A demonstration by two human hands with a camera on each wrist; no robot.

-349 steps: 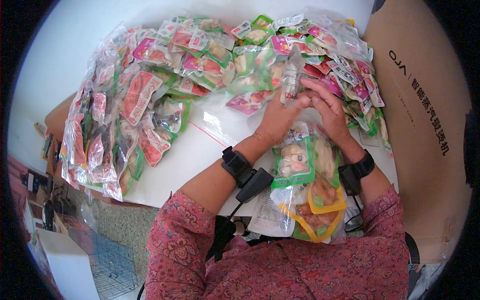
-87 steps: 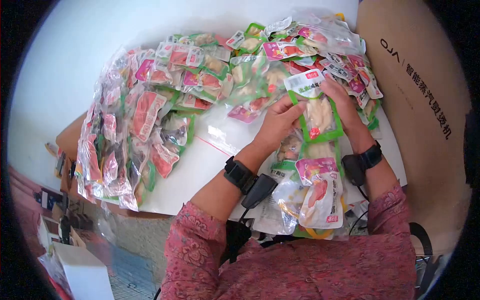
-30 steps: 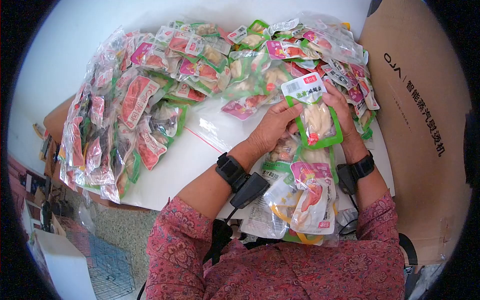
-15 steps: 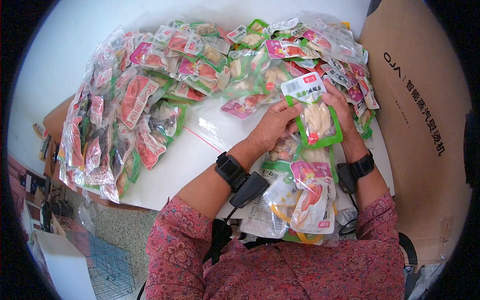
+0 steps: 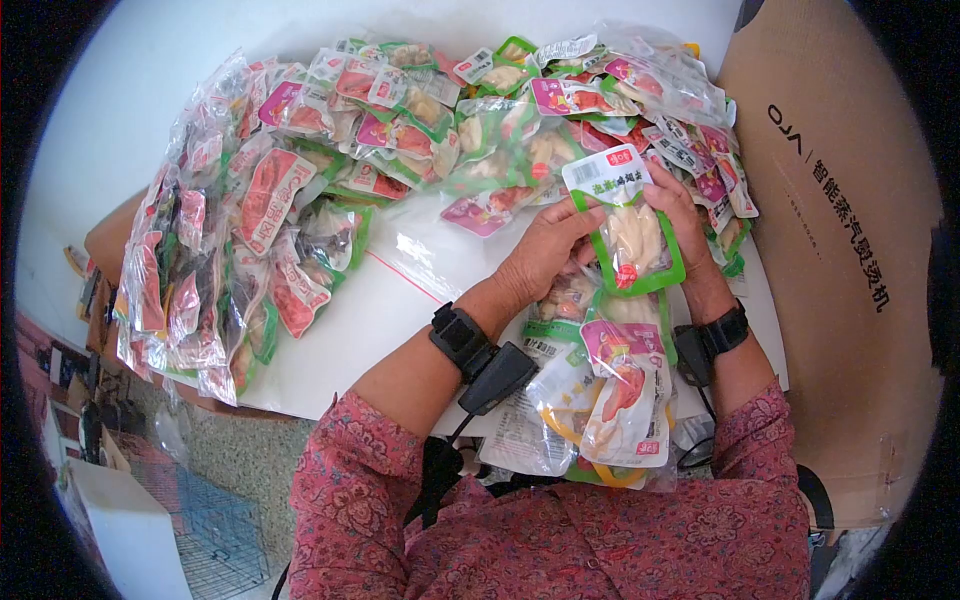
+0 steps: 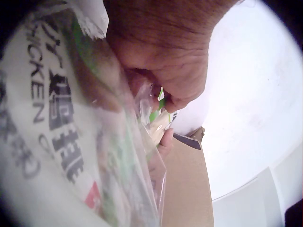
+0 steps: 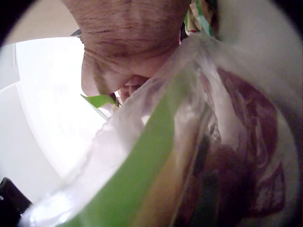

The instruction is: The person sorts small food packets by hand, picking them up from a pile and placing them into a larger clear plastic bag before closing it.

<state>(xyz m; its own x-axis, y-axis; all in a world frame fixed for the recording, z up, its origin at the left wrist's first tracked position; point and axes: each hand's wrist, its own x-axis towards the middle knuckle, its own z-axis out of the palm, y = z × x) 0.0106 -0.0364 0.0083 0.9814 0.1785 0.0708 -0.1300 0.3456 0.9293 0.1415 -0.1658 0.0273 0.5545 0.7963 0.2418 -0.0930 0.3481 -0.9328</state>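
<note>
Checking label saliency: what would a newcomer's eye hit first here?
Likely the green-edged pack, held in both hands near the middle. Then the glossy heap of packs arching along the left and far sides of the white table, and the brown carton at the right.

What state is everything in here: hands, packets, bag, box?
Left hand, gripping the green-edged packet by its left edge.
Right hand, gripping its right edge.
Green-edged packet, held, no tear visible.
Purple-and-white packet, lying on other packets.
Large clear bag, filled; sealing unclear.
Cardboard box, printed side showing; closure unclear.
</note>
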